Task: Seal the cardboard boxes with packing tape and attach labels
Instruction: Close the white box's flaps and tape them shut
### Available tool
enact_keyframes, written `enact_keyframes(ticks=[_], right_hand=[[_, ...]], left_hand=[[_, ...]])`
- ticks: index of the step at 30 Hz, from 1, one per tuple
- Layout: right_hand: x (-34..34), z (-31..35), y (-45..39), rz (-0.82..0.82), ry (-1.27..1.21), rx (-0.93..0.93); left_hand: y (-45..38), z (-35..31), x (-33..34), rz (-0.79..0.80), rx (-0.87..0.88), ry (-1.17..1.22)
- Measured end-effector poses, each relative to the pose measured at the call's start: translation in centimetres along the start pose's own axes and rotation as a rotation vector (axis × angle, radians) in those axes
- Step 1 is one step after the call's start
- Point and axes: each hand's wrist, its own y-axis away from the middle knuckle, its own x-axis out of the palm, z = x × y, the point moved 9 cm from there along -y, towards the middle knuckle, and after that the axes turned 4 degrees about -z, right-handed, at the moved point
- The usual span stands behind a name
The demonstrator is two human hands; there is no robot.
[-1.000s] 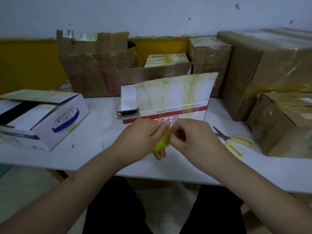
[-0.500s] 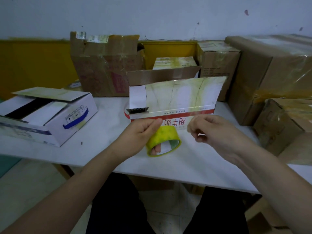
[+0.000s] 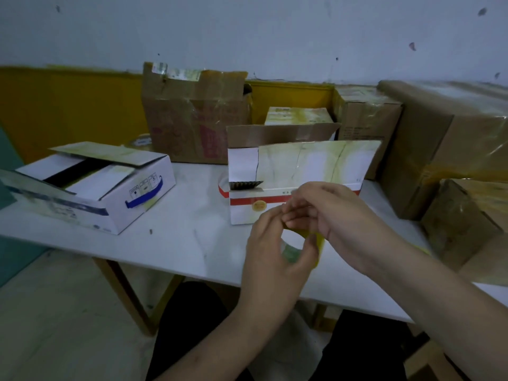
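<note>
- The left hand (image 3: pixel 270 251) is curled round a roll of yellow packing tape (image 3: pixel 308 243), fingers through the core and thumb over the outer rim, holding it clear above the near edge of the white table (image 3: pixel 189 237).
- The roll stands on edge: its open hole faces toward the viewer and slightly left, so its axis runs roughly near-to-far, tilted.
- The right hand (image 3: pixel 330 213) comes in from the right with fingers bent, fingertips (image 3: pixel 291 213) meeting at the top of the roll beside the left thumb; motion blur hides whether they pinch a tape end.
- Just beyond both hands stands a white carton with a red stripe (image 3: pixel 299 171), its long side running left to right, its tape-stained front flap upright and the top open.
- Well to the left of the left hand lies a white box with blue print (image 3: pixel 115 199), flaps partly open.
- Behind it stands an open brown carton (image 3: pixel 195 119).
- To the right of the right hand are taped brown boxes (image 3: pixel 445 144), stacked close together.
</note>
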Motion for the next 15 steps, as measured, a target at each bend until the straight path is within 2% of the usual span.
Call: enact_keyframes(ticks=[3,6,9,11,13,15], right_hand=[[0.7,1.4,0.5,0.038,0.063,-0.097],[1.0,2.4,0.5,0.014,0.18,-0.198],[1.0,3.4,0.0,-0.087,0.445,-0.329],[1.2,3.8,0.0,-0.126,0.509,-0.401],[1.4,4.2,0.2,-0.156,0.52,-0.475],[1.5,4.8,0.6,-0.189,0.508,-0.548]], left_hand=[[-1.2,0.1,-1.6,-0.046,-0.004,0.126],[-2.0,0.3,-1.9,0.046,0.004,0.198],[-2.4,0.9,-2.4,0.093,-0.007,0.209],[-2.4,1.8,-2.7,0.14,-0.095,0.314],[-2.3,3.2,-3.3,0.159,-0.295,0.552],[-2.4,5.4,-5.4,0.038,-0.445,0.739]])
